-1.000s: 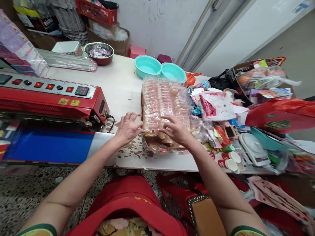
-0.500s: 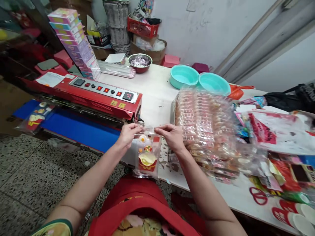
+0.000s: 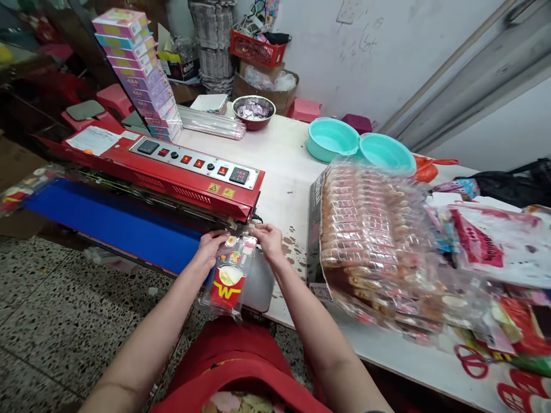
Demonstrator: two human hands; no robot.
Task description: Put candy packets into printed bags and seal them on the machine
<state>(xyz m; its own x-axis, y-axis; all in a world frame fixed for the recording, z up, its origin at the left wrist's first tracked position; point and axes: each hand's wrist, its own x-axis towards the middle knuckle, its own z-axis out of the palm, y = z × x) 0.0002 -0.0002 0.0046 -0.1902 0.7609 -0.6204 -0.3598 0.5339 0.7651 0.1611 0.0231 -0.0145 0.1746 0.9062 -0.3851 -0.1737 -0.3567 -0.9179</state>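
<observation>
A clear plastic packet [image 3: 227,281] with small food-shaped pieces and a red fries-box shape inside hangs between my hands. My left hand [image 3: 209,250] pinches its upper left corner, and my right hand [image 3: 267,243] pinches the upper right corner. The packet's top edge is at the right end of the red sealing machine [image 3: 193,172], just beside its feed opening. The blue conveyor belt [image 3: 116,223] runs along the machine's front, left of my left hand. Another filled packet [image 3: 26,186] lies at the belt's far left end.
A box heaped with filled clear packets [image 3: 365,223] stands right of my hands. Behind it are two turquoise basins [image 3: 333,137]. Red-handled scissors [image 3: 472,361] and paper cups lie at the right front. Stacked small boxes [image 3: 148,86] rise behind the machine.
Both hands have carried the packet left, from over the table to the machine's right end. The other packet on the belt has travelled further left. The view has shifted slightly.
</observation>
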